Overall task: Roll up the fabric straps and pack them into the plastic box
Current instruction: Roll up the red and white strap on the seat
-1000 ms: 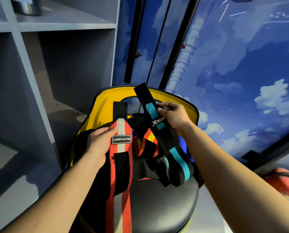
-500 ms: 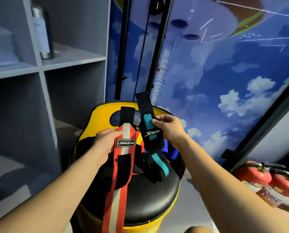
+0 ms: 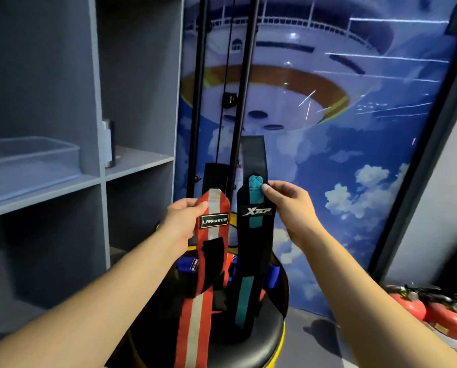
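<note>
My left hand point(image 3: 180, 217) grips the upper end of a red strap with a grey stripe point(image 3: 195, 314), which hangs down over a black round seat point(image 3: 254, 338). Beside it, my right hand point(image 3: 288, 205) pinches a black strap with a teal stripe point(image 3: 251, 248) near its teal loop; that strap also hangs down onto the seat. Several more straps, blue and red point(image 3: 273, 274), lie in a heap on the seat behind the two raised ones. A clear plastic box point(image 3: 28, 166) sits on a shelf at the left, well away from both hands.
Grey shelving point(image 3: 99, 102) fills the left side, with a metal bottle point(image 3: 110, 144) on one shelf. Two black poles point(image 3: 242, 83) rise behind the seat against a blue sky mural. Red fire extinguishers point(image 3: 434, 312) lie on the floor at the right.
Both hands have lifted their straps higher, now level side by side. The view has tilted up, bringing the plastic box on the shelf into sight.
</note>
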`<state>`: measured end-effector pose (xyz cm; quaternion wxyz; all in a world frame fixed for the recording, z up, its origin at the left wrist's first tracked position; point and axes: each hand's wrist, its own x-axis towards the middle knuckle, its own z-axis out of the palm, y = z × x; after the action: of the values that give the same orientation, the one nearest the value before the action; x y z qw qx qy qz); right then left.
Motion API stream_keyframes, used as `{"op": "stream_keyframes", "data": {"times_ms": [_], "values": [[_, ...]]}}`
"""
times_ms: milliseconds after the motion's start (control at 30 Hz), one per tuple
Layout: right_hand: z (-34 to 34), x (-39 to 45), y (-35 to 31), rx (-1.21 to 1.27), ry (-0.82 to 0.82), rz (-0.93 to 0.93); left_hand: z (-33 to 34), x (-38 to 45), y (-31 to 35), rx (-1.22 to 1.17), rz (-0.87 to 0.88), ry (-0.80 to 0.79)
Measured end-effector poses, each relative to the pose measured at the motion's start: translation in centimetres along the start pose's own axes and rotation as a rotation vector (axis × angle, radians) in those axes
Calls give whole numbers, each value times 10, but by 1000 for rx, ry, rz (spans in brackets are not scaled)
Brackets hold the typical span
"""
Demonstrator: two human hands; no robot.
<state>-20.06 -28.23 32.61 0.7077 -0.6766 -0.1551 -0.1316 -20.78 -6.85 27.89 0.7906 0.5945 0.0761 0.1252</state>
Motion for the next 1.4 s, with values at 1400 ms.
{"op": "stream_keyframes", "data": {"times_ms": [1400], "values": [[79,-21,-11,-440,290,-477,14,-44,63,-162,225,-123]]}}
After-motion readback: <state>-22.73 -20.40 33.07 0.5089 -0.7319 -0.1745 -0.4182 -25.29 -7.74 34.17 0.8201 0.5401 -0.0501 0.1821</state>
